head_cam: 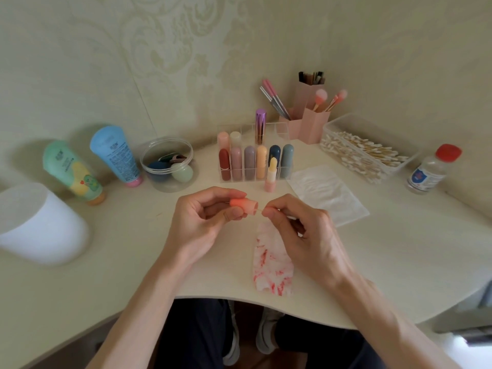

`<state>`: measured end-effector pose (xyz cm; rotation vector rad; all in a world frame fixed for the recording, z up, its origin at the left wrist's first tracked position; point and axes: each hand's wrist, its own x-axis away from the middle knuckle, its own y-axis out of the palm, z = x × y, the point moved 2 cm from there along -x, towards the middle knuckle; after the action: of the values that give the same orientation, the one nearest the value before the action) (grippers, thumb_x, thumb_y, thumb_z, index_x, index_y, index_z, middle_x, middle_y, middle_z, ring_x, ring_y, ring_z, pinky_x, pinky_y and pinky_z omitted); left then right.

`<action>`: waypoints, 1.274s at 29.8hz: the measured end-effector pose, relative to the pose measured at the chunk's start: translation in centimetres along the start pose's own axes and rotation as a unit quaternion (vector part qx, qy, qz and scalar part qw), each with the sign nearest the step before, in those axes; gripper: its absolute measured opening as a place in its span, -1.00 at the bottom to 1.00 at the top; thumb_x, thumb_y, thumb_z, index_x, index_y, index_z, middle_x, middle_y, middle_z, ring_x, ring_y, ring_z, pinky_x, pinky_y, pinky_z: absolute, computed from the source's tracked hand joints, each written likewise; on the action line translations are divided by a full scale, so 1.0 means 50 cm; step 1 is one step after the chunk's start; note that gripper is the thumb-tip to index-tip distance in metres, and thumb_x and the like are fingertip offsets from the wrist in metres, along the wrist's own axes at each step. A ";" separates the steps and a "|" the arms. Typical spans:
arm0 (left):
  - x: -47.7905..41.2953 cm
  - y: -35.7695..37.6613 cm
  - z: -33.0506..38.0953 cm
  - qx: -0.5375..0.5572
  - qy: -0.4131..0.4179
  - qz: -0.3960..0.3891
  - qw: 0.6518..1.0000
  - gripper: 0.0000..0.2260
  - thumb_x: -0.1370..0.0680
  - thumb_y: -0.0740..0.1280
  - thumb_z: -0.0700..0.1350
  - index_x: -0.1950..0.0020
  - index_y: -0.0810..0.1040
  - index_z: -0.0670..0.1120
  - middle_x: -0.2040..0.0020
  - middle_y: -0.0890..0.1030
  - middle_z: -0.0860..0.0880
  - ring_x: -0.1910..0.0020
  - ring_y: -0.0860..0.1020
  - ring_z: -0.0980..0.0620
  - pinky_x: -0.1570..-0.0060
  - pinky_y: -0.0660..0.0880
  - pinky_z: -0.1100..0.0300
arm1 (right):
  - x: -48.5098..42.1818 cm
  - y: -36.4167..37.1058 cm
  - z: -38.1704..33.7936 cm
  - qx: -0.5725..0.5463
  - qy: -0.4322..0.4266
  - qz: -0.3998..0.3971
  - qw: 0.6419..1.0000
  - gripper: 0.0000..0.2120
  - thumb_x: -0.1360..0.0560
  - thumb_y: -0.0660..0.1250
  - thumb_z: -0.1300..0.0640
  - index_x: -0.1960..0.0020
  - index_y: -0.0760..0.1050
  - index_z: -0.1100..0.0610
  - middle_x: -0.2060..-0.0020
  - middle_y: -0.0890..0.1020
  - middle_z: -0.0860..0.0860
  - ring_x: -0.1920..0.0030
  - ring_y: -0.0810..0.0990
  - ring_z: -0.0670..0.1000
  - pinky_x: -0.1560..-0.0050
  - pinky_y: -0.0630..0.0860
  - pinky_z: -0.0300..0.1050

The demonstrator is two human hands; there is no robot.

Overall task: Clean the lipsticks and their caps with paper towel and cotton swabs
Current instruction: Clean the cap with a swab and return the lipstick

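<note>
My left hand (205,219) grips a peach-pink lipstick cap (243,206) on its side, its open end facing right. My right hand (295,227) pinches a cotton swab (259,209) whose tip goes into the cap's opening; most of the swab is hidden by my fingers. An uncapped lipstick (271,174) with a pale yellow bullet stands upright behind the hands. A paper towel (271,265) smeared with red lies on the table under my right wrist. A clear organizer (255,161) holds several capped lipsticks.
A clear box of cotton swabs (367,153) and a red-capped bottle (431,170) sit at the right. A clean folded towel (327,193) lies beside the organizer. Two tubes (93,166), a jar of sponges (169,165), a white container (40,222) and pink brush holders (308,121) stand around.
</note>
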<state>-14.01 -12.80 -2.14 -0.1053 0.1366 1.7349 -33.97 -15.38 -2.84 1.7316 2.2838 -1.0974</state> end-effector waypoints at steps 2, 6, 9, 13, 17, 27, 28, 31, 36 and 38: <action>0.001 0.000 -0.001 -0.010 0.005 -0.011 1.000 -0.77 -0.38 0.52 -0.22 -0.03 0.71 -0.16 0.09 0.76 -0.14 0.14 0.73 -0.05 0.00 0.65 0.20 | -0.001 -0.001 -0.001 0.007 0.004 0.009 1.000 -0.89 -0.67 0.34 0.09 -0.03 0.61 0.09 0.37 0.53 -0.11 0.41 0.44 -0.01 0.34 0.31 -0.31; 0.000 -0.003 -0.001 -0.003 0.009 -0.008 1.000 -0.77 -0.38 0.52 -0.23 -0.02 0.71 -0.16 0.07 0.76 -0.13 0.11 0.74 -0.03 0.01 0.64 0.23 | -0.001 0.000 0.003 0.044 0.011 0.031 0.998 -0.90 -0.67 0.36 0.09 -0.03 0.60 0.09 0.40 0.51 -0.09 0.43 0.41 -0.02 0.37 0.32 -0.26; 0.000 -0.003 -0.001 0.003 0.011 -0.002 1.000 -0.77 -0.39 0.52 -0.25 -0.04 0.69 -0.18 0.08 0.77 -0.12 0.12 0.73 -0.02 0.02 0.63 0.25 | 0.001 0.006 0.007 0.060 0.009 0.018 0.998 -0.89 -0.69 0.34 0.05 -0.04 0.59 0.06 0.38 0.55 -0.07 0.41 0.46 0.00 0.38 0.44 -0.07; 0.000 -0.004 -0.002 0.012 0.005 0.013 1.000 -0.75 -0.42 0.51 -0.27 -0.08 0.66 -0.24 0.04 0.77 -0.13 0.05 0.73 -0.06 -0.07 0.64 0.19 | 0.001 0.004 0.006 0.061 0.004 0.015 0.998 -0.90 -0.68 0.35 0.05 -0.04 0.60 0.05 0.35 0.59 -0.08 0.38 0.50 0.00 0.35 0.45 -0.13; 0.001 -0.006 -0.002 0.010 -0.002 0.026 1.000 -0.80 -0.49 0.50 -0.31 -0.10 0.65 -0.25 0.00 0.76 -0.12 0.00 0.74 -0.10 -0.11 0.64 0.15 | -0.001 -0.008 0.004 0.050 0.026 0.039 0.998 -0.92 -0.67 0.38 0.11 -0.01 0.59 0.09 0.38 0.52 -0.13 0.40 0.43 -0.06 0.34 0.27 -0.35; -0.003 -0.003 -0.002 -0.036 0.006 0.006 0.999 -0.75 -0.65 0.37 -0.20 -0.33 0.60 -0.14 -0.08 0.73 -0.07 0.04 0.70 -0.01 0.05 0.61 0.20 | -0.008 -0.028 0.033 0.148 0.034 0.105 0.983 -0.95 -0.64 0.40 0.14 -0.03 0.58 0.12 0.15 0.62 -0.06 0.12 0.53 0.01 0.16 0.48 -0.03; -0.002 -0.005 -0.003 -0.050 0.011 0.003 0.999 -0.76 -0.65 0.37 -0.21 -0.32 0.61 -0.15 -0.09 0.72 -0.05 0.04 0.68 0.03 0.05 0.60 0.24 | -0.011 -0.035 0.038 0.171 0.033 0.119 0.978 -0.95 -0.62 0.43 0.16 -0.02 0.62 0.13 0.12 0.63 -0.05 0.07 0.52 0.03 0.11 0.47 -0.03; -0.002 -0.010 -0.005 -0.051 0.002 0.004 0.999 -0.79 -0.63 0.39 -0.21 -0.27 0.63 -0.14 -0.08 0.71 -0.07 0.03 0.68 0.02 0.04 0.59 0.24 | -0.019 -0.072 0.065 0.252 0.065 0.168 0.951 -0.92 -0.56 0.50 0.13 0.01 0.70 0.14 0.09 0.65 0.02 0.02 0.49 0.11 0.04 0.42 -0.02; -0.002 -0.006 -0.003 -0.034 -0.010 0.007 0.999 -0.82 -0.63 0.41 -0.14 -0.21 0.64 -0.14 -0.06 0.71 -0.09 0.00 0.70 -0.04 0.05 0.60 0.19 | -0.021 -0.094 0.098 0.277 0.161 0.140 0.937 -0.93 -0.55 0.52 0.09 -0.01 0.75 0.05 0.11 0.63 0.00 0.02 0.38 0.03 0.02 0.33 -0.07; -0.002 -0.004 -0.004 -0.022 -0.015 0.008 1.000 -0.83 -0.64 0.40 -0.15 -0.21 0.62 -0.16 -0.07 0.72 -0.09 0.01 0.71 -0.07 0.09 0.59 0.21 | -0.021 -0.089 0.099 0.278 0.164 0.129 0.937 -0.93 -0.55 0.51 0.09 -0.01 0.75 0.04 0.12 0.63 0.00 0.03 0.35 0.01 0.02 0.33 -0.07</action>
<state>-13.81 -12.91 -2.31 -0.1104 0.0768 1.7558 -39.16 -19.56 -3.81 2.5062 1.9192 -1.6076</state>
